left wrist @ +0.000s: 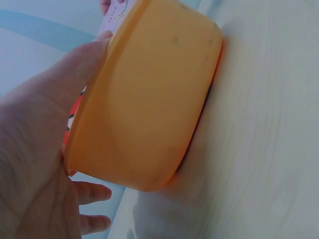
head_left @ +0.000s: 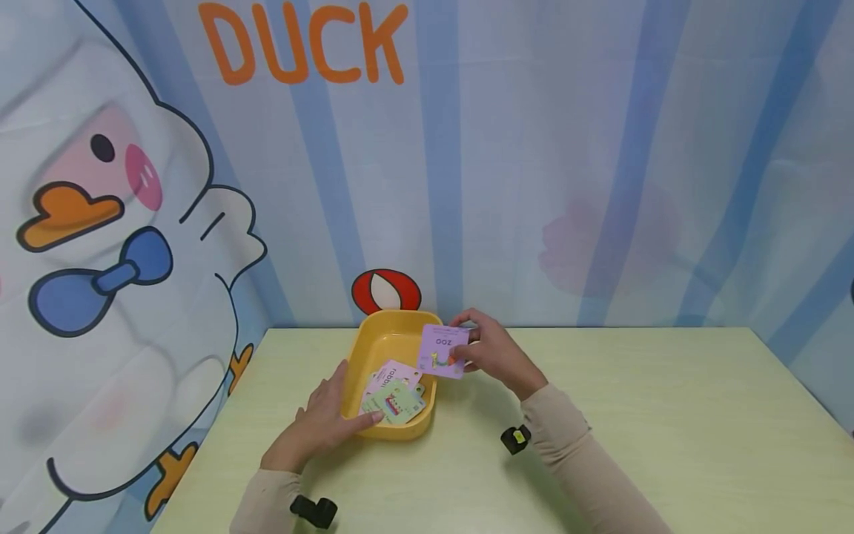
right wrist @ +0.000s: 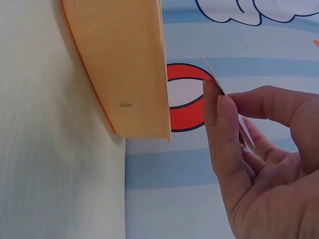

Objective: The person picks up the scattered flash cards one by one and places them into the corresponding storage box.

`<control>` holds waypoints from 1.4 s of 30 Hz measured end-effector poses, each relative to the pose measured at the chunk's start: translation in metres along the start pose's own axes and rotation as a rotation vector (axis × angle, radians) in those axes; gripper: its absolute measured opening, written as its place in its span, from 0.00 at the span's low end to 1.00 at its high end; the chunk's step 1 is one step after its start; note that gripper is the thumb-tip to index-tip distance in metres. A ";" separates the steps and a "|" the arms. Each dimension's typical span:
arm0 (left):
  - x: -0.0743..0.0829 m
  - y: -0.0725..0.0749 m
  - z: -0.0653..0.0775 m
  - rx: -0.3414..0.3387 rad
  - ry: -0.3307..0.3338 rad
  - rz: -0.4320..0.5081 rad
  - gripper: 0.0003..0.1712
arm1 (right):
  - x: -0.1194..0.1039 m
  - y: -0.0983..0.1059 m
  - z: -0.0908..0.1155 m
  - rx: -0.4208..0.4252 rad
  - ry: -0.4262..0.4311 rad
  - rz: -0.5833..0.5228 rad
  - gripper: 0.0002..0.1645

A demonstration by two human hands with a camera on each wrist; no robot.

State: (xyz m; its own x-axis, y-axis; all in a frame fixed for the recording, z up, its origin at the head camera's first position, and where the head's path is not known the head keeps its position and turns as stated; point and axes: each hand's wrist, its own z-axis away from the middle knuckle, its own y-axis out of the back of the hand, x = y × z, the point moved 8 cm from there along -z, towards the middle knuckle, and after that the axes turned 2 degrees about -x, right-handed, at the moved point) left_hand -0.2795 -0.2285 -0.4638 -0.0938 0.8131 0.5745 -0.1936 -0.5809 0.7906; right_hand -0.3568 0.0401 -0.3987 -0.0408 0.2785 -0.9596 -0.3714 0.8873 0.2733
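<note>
A yellow plastic tray stands on the table, holding several picture cards: a pink one lettered "rabbi..." partly under a green one. At the tray's near left corner, my left hand grips the rim, its thumb over the edge; the left wrist view shows the tray's outer wall beside that hand. Above the tray's right rim, my right hand pinches a purple card printed "ZOO". In the right wrist view this card appears nearly edge-on between thumb and fingers.
The pale table extends to both sides of the tray. Directly behind it hangs a striped blue backdrop with a large cartoon duck at left. Each sleeve carries a small black device near the wrist, one on the right.
</note>
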 end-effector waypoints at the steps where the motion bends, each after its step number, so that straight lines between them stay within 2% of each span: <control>1: 0.000 0.000 0.000 0.002 -0.001 0.000 0.72 | 0.000 -0.001 0.000 0.000 -0.006 -0.001 0.25; 7: -0.001 0.000 -0.001 0.005 -0.007 0.000 0.71 | 0.002 -0.006 -0.002 -0.008 -0.029 -0.003 0.26; 17: 0.000 0.000 -0.002 0.010 -0.018 0.002 0.71 | 0.000 -0.015 -0.003 -0.028 0.027 -0.002 0.26; 42: 0.002 0.002 0.002 0.006 -0.037 0.011 0.71 | 0.000 -0.037 -0.005 -0.060 0.028 0.001 0.24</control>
State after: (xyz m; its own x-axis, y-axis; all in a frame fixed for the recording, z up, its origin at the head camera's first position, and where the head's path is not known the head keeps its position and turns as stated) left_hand -0.2786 -0.2284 -0.4605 -0.0593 0.8045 0.5910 -0.1865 -0.5905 0.7852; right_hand -0.3479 0.0051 -0.4092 -0.0668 0.2683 -0.9610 -0.4267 0.8630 0.2706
